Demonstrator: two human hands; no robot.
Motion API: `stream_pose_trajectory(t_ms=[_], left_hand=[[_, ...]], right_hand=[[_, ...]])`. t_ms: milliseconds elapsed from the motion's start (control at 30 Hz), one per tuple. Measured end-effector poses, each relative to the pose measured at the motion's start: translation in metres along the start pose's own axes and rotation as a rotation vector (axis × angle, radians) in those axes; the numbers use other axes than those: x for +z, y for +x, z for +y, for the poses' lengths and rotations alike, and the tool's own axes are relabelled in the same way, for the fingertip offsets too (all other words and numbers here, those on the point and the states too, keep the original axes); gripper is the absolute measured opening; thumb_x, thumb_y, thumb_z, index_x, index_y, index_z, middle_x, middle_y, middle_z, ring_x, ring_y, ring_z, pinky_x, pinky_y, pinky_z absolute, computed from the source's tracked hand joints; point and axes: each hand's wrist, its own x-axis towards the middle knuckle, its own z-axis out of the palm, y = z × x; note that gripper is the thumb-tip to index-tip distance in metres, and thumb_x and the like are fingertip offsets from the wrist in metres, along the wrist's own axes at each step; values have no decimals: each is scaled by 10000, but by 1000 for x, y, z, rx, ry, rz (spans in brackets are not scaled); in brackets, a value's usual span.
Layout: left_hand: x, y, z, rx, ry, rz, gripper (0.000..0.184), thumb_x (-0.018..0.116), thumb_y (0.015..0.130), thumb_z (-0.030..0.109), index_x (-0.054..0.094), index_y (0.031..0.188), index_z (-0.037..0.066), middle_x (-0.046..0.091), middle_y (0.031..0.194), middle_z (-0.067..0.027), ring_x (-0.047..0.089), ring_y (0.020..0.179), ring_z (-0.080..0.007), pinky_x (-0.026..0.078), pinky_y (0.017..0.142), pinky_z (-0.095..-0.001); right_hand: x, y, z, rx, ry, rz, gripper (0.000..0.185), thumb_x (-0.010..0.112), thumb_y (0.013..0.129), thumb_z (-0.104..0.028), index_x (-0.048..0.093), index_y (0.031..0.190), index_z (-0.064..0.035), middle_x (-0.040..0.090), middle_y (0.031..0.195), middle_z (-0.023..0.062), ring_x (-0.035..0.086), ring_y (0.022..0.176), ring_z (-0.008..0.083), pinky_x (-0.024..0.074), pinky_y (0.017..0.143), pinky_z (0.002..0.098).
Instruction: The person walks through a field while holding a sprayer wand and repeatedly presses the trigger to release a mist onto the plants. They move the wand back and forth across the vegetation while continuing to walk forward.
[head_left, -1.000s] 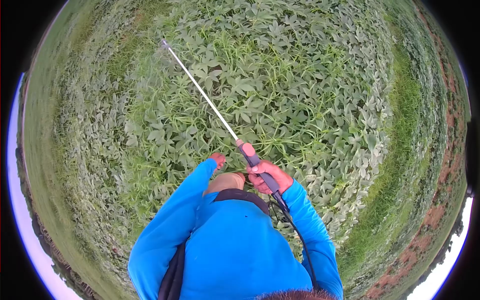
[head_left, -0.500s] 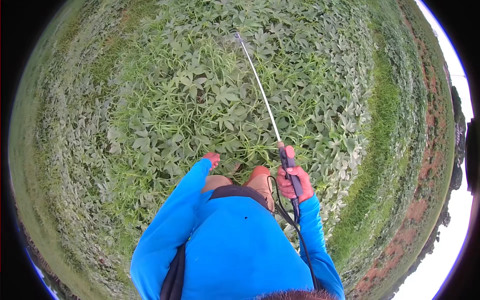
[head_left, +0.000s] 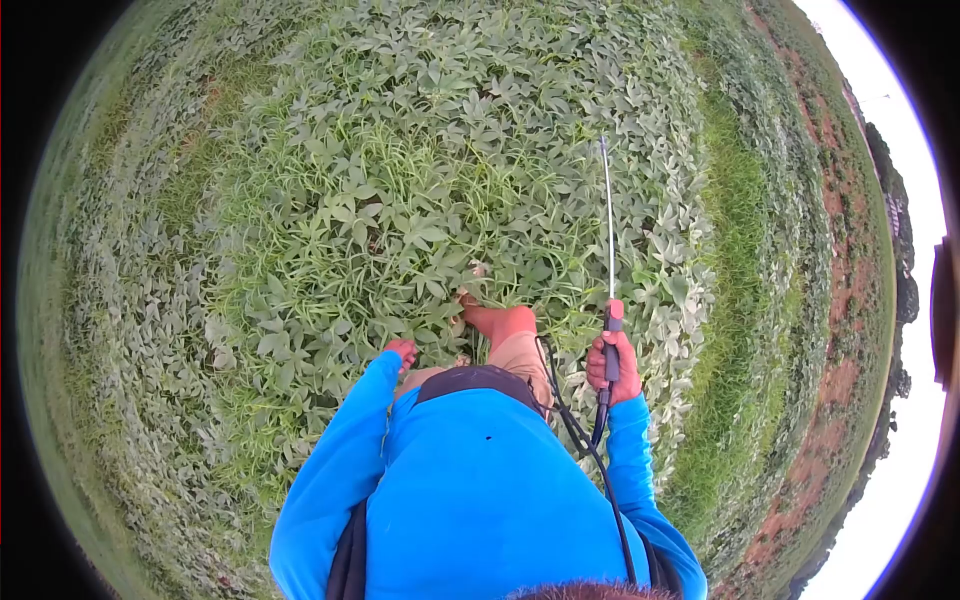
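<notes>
My right hand (head_left: pixel 615 368) is wrapped round the dark handle of a spray wand (head_left: pixel 610 225), whose thin metal tube points up and away over the leaves. A red part (head_left: pixel 614 309) sits at the top of the handle, and a black hose (head_left: pixel 603 470) runs from its lower end back along my right side. My left hand (head_left: pixel 403 352) is beside my left hip, above the plants, with its fingers curled; whether anything is inside them is too small to tell.
Dense leafy plants (head_left: pixel 420 235) mixed with grass surround my legs. One bare lower leg (head_left: pixel 500 322) is among the leaves in front of me. A bright grass strip (head_left: pixel 730 260) and reddish soil (head_left: pixel 835 390) run along the right.
The wand has swung from the left to the right, and my right hand has moved right with it. My left hand has shifted slightly left and down. One leg now reaches forward.
</notes>
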Motion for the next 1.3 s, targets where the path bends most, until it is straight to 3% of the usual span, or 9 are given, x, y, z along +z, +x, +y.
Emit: stream_pose_trajectory(t_ms=[133,267,400,667,733,800,933,1167,1300], left_hand=[[0,23,18,-9,7,-18,293,487,896,330,588,913,55,557,643,-70,452,418,-156,339,348,-317],[-1,34,48,58,0,-44,267,499,881,321,584,907,69,563,656,-70,467,438,-166,339,352,-325],[-11,46,99,52,-19,-32,286,511,889,337,577,905,59,566,661,-80,465,433,-165,350,348,-314],[-38,64,215,37,96,73,263,539,845,319,602,903,71,563,674,-39,469,486,-128,374,399,-299],[-32,59,238,-8,148,107,268,526,862,337,595,906,82,557,674,-21,472,507,-116,383,418,-285],[-30,63,244,137,90,78,281,511,879,367,589,895,98,554,678,3,476,529,-105,393,448,-267],[-17,84,235,124,58,-11,301,502,887,397,589,877,109,558,690,11,483,553,-101,407,483,-260],[18,142,195,-54,-58,-117,257,462,881,353,568,885,120,579,693,-11,508,521,-139,445,473,-302],[35,151,209,0,-66,-76,250,479,867,348,571,884,116,582,704,-22,510,522,-145,453,481,-305]], right_hand=[[3,27,-24,-10,94,-75,271,575,827,-349,468,794,-103,378,589,-12,316,376,82,307,301,218],[21,67,-50,109,200,-306,279,571,815,-356,465,796,-99,374,593,-10,313,387,85,312,308,229],[56,118,-77,366,356,-574,272,552,821,-329,460,829,-73,407,617,14,338,375,98,338,311,243],[157,200,-113,599,178,-797,286,557,818,-343,427,845,-90,397,628,5,325,382,72,303,302,221],[179,213,-118,608,168,-801,279,551,823,-340,426,845,-91,395,627,4,322,382,70,299,303,219],[189,221,-122,617,153,-808,273,545,829,-337,425,844,-92,393,627,4,319,382,68,296,304,217],[187,222,-125,541,112,-778,249,534,841,-318,420,850,-96,378,622,-2,315,383,68,288,306,219],[147,195,-158,373,210,-526,234,539,840,-301,448,838,-85,384,611,-1,346,377,87,313,309,237],[130,183,-183,267,308,-420,234,540,839,-294,459,848,-75,401,611,19,362,373,106,329,315,249]])
